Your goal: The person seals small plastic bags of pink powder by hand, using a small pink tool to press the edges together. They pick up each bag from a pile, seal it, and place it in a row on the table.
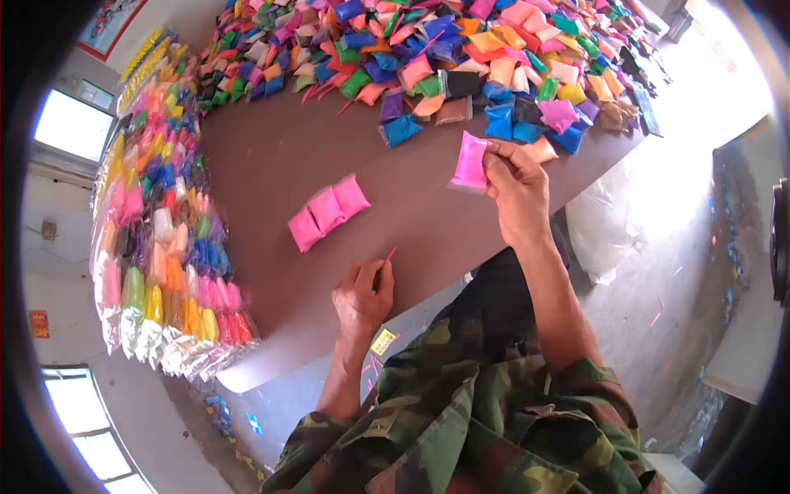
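My right hand (514, 185) pinches a pink packet (471, 162) by its upper corner and holds it just above the brown table (271, 148). Close to the table's near edge, my left hand (362, 296) grips a thin red stick (387, 258) that points up from the fingers. Three more pink packets (327, 211) lie side by side in a slanted row on the table, left of the held one and beyond my left hand.
A large heap of small coloured packets (461, 58) covers the far end of the table. Long rows of bagged coloured packets (160, 239) line its left side. A white sack (605, 226) sits on the floor to the right. Red sticks litter the floor.
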`<state>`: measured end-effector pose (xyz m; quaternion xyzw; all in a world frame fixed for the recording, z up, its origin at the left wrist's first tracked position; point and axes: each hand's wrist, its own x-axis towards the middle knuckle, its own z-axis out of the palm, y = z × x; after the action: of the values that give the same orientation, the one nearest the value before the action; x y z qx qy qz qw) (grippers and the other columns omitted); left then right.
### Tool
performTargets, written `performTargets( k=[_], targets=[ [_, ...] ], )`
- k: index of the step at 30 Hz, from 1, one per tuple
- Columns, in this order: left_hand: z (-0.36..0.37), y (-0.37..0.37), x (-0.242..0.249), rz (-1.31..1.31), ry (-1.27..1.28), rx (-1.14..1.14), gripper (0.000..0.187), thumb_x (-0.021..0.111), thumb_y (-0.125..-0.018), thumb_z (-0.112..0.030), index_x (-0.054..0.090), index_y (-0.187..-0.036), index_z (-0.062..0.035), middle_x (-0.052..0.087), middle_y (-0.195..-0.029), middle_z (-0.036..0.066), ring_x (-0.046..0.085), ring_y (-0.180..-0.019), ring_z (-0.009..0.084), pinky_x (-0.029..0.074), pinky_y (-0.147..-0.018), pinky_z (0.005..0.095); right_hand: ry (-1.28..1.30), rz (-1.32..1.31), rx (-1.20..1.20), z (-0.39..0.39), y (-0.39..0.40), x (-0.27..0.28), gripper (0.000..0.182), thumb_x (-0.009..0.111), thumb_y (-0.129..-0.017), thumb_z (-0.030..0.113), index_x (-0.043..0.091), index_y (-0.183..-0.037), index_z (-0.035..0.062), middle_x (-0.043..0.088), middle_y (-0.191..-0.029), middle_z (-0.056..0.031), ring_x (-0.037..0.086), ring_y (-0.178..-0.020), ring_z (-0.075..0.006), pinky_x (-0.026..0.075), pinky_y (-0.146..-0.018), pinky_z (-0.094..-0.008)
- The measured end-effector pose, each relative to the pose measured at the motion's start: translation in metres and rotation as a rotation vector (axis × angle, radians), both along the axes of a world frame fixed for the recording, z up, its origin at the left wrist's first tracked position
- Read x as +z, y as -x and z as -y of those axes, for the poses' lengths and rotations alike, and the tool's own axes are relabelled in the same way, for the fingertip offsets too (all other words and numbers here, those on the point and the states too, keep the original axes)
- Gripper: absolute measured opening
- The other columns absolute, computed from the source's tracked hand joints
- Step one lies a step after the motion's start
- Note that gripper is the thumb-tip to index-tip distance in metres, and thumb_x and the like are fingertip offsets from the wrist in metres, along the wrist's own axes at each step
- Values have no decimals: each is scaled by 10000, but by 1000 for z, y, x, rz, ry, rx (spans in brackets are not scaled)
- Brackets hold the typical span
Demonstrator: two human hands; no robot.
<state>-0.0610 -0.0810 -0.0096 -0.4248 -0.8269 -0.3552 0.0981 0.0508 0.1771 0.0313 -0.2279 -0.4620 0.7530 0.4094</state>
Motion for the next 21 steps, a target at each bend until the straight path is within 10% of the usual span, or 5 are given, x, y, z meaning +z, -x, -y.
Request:
performTargets(
  k=[21],
  targets=[
    [18,-2,11,-11,136,70,69,805,-916,-131,752,-940,-94,693,-888,87,698,-679,321,546,-583,429,335,-9,358,62,-12,-38,412,589,-1068,91,561,-1477,48,679,-1191,-42,702,-1034,-143,644,-850,-360]
  ],
)
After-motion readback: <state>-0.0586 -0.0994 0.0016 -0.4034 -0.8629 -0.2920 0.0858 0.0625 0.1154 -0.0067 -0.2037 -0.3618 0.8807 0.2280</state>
